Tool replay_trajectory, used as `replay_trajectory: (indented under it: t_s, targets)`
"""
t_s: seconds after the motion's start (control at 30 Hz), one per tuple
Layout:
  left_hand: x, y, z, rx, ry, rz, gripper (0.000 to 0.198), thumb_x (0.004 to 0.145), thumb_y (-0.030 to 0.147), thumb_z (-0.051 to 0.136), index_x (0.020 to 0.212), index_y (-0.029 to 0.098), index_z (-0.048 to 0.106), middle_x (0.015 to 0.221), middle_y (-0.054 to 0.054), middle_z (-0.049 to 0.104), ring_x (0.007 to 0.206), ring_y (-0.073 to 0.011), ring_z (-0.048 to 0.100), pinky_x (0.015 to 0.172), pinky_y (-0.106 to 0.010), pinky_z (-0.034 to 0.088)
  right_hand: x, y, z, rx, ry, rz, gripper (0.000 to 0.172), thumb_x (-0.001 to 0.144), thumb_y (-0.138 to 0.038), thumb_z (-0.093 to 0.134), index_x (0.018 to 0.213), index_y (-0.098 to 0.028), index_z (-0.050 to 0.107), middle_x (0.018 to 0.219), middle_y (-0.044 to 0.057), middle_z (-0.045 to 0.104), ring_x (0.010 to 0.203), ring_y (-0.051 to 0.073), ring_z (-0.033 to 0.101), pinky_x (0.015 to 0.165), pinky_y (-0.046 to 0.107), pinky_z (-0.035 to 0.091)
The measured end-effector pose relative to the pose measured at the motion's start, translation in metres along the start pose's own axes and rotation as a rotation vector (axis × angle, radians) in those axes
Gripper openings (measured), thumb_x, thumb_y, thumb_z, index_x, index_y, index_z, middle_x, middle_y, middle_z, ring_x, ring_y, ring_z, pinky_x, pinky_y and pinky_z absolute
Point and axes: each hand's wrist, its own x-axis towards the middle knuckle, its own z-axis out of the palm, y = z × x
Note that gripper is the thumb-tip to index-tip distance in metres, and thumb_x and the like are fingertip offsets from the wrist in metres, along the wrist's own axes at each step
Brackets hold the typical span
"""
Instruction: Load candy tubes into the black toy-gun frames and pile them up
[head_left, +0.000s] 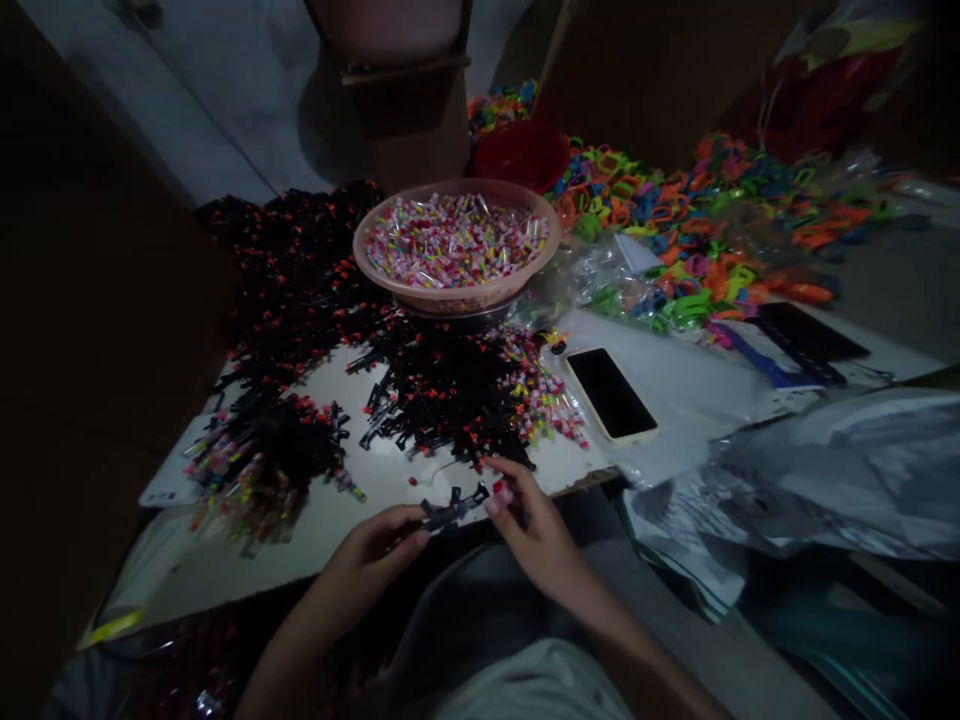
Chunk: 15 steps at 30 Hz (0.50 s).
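Note:
My left hand is closed on a small black plastic toy gun, held low over the near edge of a white board. My right hand pinches a small pink-and-red piece at the toy's other end. Just beyond my hands lies a heap of the same black toys, with small pink wrapped candies scattered at its right. A second, larger black heap spreads to the back left.
A peach bowl full of pink wrapped candies stands at the centre back, a red bowl behind it. A phone lies face up on the right. Bright plastic rings are piled at the back right; crumpled plastic bags on the right.

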Motion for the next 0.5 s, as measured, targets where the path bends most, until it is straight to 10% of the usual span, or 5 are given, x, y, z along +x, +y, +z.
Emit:
replay_trajectory:
  t_s: [0.17, 0.33, 0.5]
  targets:
    - [0.000, -0.013, 0.037, -0.334, 0.204, -0.084, 0.039, 0.058, 0.039, 0.080, 0.089, 0.016, 0.073, 0.075, -0.004, 0.069, 0.067, -0.0154, 0.061, 0.064, -0.024, 0.046, -0.001, -0.001, 0.010, 0.165, 0.017, 0.074, 0.016, 0.088, -0.034, 0.052, 0.081, -0.020, 0.055, 0.069, -0.002, 0.054, 0.066, 0.012, 0.052, 0.062, 0.022, 0.044]
    - [0.002, -0.016, 0.079, -0.634, 0.179, -0.079, 0.044, 0.057, 0.036, 0.082, 0.091, 0.012, 0.070, 0.087, -0.009, 0.072, 0.082, -0.0209, 0.066, 0.080, -0.032, 0.050, -0.013, -0.001, 0.021, 0.233, 0.032, 0.034, 0.016, 0.090, -0.033, 0.049, 0.101, -0.022, 0.046, 0.088, 0.001, 0.056, 0.079, 0.014, 0.056, 0.072, 0.026, 0.048]
    - [0.001, -0.014, 0.082, -0.611, 0.216, -0.069, 0.040, 0.056, 0.032, 0.083, 0.087, 0.011, 0.068, 0.088, -0.009, 0.073, 0.085, -0.0225, 0.067, 0.085, -0.035, 0.051, -0.016, 0.001, 0.010, 0.001, 0.048, -0.072, 0.014, 0.094, -0.025, 0.038, 0.107, -0.022, 0.038, 0.090, 0.003, 0.054, 0.080, 0.014, 0.057, 0.072, 0.027, 0.048]
